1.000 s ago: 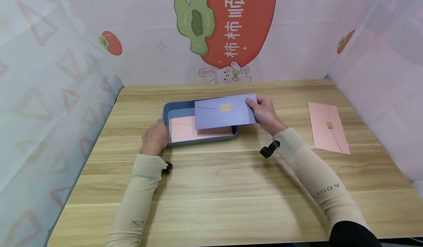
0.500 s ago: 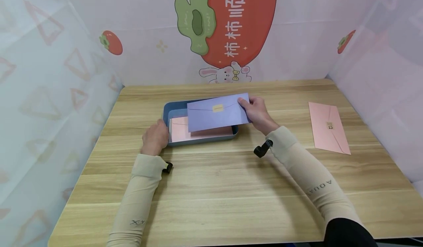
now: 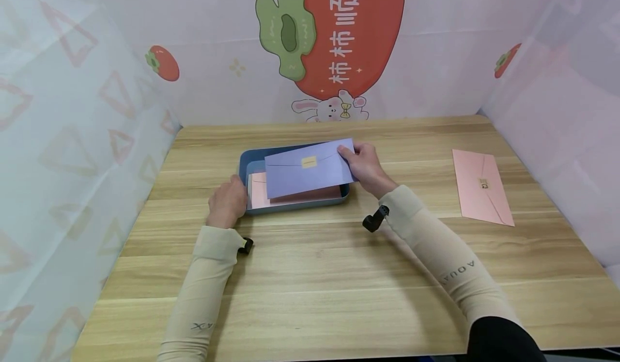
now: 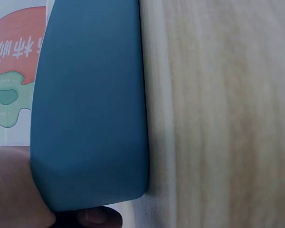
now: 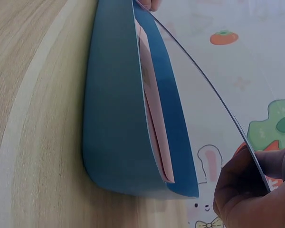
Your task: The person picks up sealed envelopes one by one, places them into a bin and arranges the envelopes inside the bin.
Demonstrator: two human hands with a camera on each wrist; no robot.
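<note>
In the head view a blue rectangular box [image 3: 296, 207] lies on the wooden table, with a pink envelope [image 3: 258, 192] inside it. My left hand [image 3: 226, 201] grips the box's left end; the left wrist view shows fingertips [image 4: 96, 216] at that end. My right hand [image 3: 368, 167] pinches the right end of a purple envelope [image 3: 310, 176], thumb on the face that bears a pale gold sticker [image 3: 308, 161]. This envelope is tilted above the box and covers much of the pink one. In the right wrist view it appears edge-on and slightly bowed, its far end near the box's far end.
Another pink envelope [image 3: 483, 187] with a gold sticker lies flat at the right of the table [image 3: 310, 286]. Printed cloth walls [image 3: 208, 61] stand behind and on both sides.
My right hand has moved left and slightly down with the purple envelope, so it covers more of the box and the pink envelope. The left hand and box have stayed in place.
</note>
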